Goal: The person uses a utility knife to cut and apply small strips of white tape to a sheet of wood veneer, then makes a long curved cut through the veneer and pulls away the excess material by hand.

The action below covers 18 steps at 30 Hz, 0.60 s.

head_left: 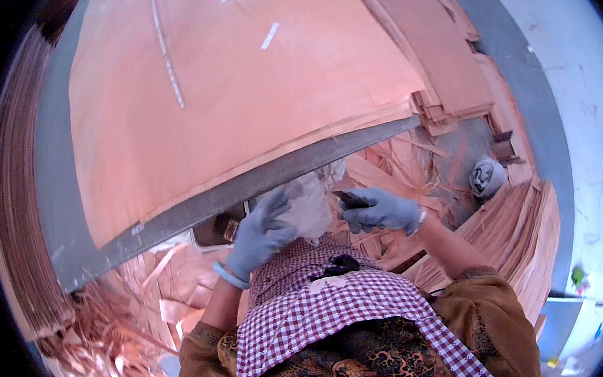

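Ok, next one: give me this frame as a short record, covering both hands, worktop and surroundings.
Left hand: blue-gloved, open, near a translucent white plastic bag; contact unclear
Right hand: blue-gloved, holding a slim black object, kind unclear
Worktop: large, flat, reddish-tan sheets on a grey table; narrow white strips on top
Surroundings: thin reddish-tan scraps lower left

both hands [261, 234]: blue-grey gloves [390, 213] | maroon-white checked apron [311, 312] | brown patterned top [492, 319]

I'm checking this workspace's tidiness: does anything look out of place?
Yes: thin reddish strips lie in a loose tangle at lower left, with similar scraps scattered beyond the right hand. They look untidy compared with the flat sheets on the table.
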### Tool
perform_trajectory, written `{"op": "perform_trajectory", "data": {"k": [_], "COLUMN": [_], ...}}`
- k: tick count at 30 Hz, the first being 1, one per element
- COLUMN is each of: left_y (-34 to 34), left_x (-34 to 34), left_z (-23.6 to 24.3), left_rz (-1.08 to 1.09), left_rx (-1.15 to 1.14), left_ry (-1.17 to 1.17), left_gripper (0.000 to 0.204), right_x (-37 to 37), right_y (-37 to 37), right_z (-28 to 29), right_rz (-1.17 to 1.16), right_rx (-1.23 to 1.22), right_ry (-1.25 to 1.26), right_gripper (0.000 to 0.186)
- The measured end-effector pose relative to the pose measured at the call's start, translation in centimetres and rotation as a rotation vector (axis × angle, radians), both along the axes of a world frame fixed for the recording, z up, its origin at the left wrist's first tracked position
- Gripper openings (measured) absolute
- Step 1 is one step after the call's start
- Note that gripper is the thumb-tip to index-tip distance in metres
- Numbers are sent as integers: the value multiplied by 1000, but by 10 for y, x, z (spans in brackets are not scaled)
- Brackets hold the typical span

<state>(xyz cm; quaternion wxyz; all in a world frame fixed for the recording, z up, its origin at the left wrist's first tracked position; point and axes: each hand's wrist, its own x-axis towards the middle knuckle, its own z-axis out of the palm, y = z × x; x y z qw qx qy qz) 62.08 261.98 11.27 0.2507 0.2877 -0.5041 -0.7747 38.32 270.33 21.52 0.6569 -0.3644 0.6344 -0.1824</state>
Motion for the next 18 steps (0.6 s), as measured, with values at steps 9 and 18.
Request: {"op": "perform_trajectory", "data": {"k": [9,18], "left_y": [1,-44], "left_x": [-100,-63], "left_z": [101,23], "left_rz": [-531,-373], "left_rx": [-264,-293], "left_ry": [48,33], "left_gripper": [13,17], "right_x": [-92,-278], "right_y": [6,132], "right_z": [225,328], "right_rz": [-796,-1407], "right_rx": [-1206,-1375], "right_ry": [235,802], "right_gripper": [42,44]}}
